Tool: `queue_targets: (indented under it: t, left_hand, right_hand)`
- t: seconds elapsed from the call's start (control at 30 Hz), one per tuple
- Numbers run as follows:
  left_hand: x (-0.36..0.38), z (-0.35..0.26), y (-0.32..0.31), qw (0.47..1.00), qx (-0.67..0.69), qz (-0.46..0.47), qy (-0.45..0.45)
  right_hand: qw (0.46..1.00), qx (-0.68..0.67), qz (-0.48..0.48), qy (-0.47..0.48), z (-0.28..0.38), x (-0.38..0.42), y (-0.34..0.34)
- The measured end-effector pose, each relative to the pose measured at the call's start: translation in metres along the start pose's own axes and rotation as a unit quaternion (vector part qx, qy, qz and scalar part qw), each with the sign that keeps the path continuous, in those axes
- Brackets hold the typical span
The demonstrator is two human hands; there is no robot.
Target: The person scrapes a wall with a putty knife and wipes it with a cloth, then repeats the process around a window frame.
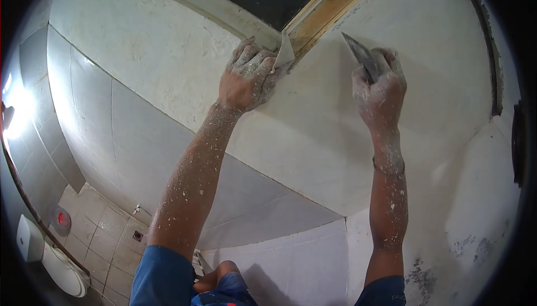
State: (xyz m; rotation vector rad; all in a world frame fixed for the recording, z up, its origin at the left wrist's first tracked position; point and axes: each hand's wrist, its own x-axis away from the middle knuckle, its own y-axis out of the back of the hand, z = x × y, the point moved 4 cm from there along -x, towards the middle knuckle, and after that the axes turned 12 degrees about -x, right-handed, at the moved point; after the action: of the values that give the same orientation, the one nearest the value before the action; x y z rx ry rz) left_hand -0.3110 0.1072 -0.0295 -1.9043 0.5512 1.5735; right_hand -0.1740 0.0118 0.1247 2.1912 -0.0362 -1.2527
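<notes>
My left hand [249, 77], coated in white dust, is closed round a thin pale scraper blade [285, 53] at the lower corner of the window frame [319, 18]. The blade's pointed end stands up against the corner. Further right, my right hand [381, 85] grips a grey, pointed metal putty knife [361, 54], its tip toward the upper left, over the pale plastered wall [313, 116]. Both hands and forearms carry white specks. The handles of both tools are hidden by my fingers.
Grey tiles [268, 200] cover the lower wall. At the lower left are a white toilet [64, 272], a tiled floor [103, 244] with a drain, and a small tap [137, 209]. A bright lamp [19, 110] shines at the far left. Dark patches mark the lower-right wall.
</notes>
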Motion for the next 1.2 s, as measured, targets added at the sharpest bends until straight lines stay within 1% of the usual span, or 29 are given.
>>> queue_targets:
  t: [0.03, 0.13, 0.17, 0.23, 0.37, 0.43, 0.47, 0.5, 0.57, 0.6, 0.67, 0.8, 0.83, 0.9, 0.93, 0.97, 1.03, 1.07, 1.1, 1.2]
  left_hand:
    - [-0.001, -0.001, 0.001, 1.000, 0.003, 0.004, -0.002]
    - [-0.001, 0.000, 0.000, 1.000, 0.006, 0.008, -0.003]
    - [-0.002, 0.000, 0.000, 1.000, 0.006, 0.011, -0.001]
    - [-0.002, -0.001, 0.001, 1.000, 0.006, 0.010, 0.000]
    - [-0.001, 0.000, 0.000, 1.000, 0.001, 0.015, 0.000]
    - [-0.001, -0.002, 0.000, 1.000, 0.003, 0.015, 0.004]
    - [-0.002, -0.001, 0.000, 1.000, 0.005, 0.013, 0.004]
    - [-0.001, -0.002, -0.001, 1.000, 0.008, 0.017, 0.005]
    - [-0.002, -0.002, -0.001, 1.000, -0.004, 0.013, 0.012]
    - [-0.002, -0.002, -0.001, 1.000, -0.004, 0.013, 0.012]
    - [-0.002, -0.001, -0.003, 1.000, -0.011, 0.017, 0.016]
    - [-0.005, -0.003, 0.001, 1.000, -0.012, 0.009, 0.026]
    - [-0.007, -0.001, 0.002, 1.000, -0.010, 0.009, 0.020]
    - [-0.005, -0.006, 0.002, 1.000, 0.000, 0.015, 0.018]
    - [-0.006, -0.002, 0.002, 1.000, 0.003, 0.021, 0.013]
    - [-0.005, 0.000, 0.001, 1.000, 0.005, 0.027, 0.014]
    - [-0.004, 0.000, -0.004, 1.000, -0.017, 0.009, 0.023]
    - [-0.003, 0.000, -0.005, 0.999, -0.024, 0.005, 0.027]
    - [-0.002, -0.001, -0.004, 0.999, -0.032, 0.003, 0.032]
    - [-0.003, 0.000, -0.003, 0.999, -0.016, 0.027, 0.026]
  right_hand:
    - [1.000, 0.002, -0.001, 0.001, -0.003, -0.003, -0.002]
    - [0.993, 0.031, -0.041, 0.102, -0.006, -0.009, -0.011]
    - [0.993, 0.031, -0.041, 0.102, -0.009, -0.013, -0.014]
    - [0.988, 0.061, -0.073, 0.123, -0.011, -0.016, -0.017]
    - [0.984, 0.059, -0.103, 0.135, -0.014, -0.023, -0.017]
    - [0.994, 0.039, -0.078, 0.073, -0.012, -0.014, -0.023]
    - [0.983, 0.112, -0.091, 0.110, -0.012, 0.000, -0.031]
    - [0.984, 0.112, -0.088, 0.107, -0.005, 0.013, -0.036]
    - [0.989, 0.056, -0.022, 0.134, 0.012, 0.030, -0.045]
    - [0.989, 0.056, -0.022, 0.134, 0.011, 0.030, -0.044]
    - [0.981, 0.076, 0.008, 0.181, 0.011, 0.025, -0.042]
    - [0.975, 0.108, 0.020, 0.193, 0.006, 0.002, -0.026]
    - [0.975, 0.111, 0.019, 0.193, 0.007, 0.007, -0.033]
    - [0.961, 0.155, 0.019, 0.228, 0.016, 0.037, -0.050]
    - [0.958, 0.159, 0.063, 0.229, 0.023, 0.043, -0.058]
    - [0.957, 0.156, 0.061, 0.237, 0.021, 0.040, -0.058]
    - [0.953, 0.164, 0.030, 0.252, 0.015, 0.038, -0.053]
    - [0.956, 0.187, 0.034, 0.226, 0.016, 0.035, -0.054]
    - [0.956, 0.185, 0.036, 0.225, 0.018, 0.027, -0.055]
    - [0.954, 0.211, -0.026, 0.213, 0.021, 0.017, -0.062]
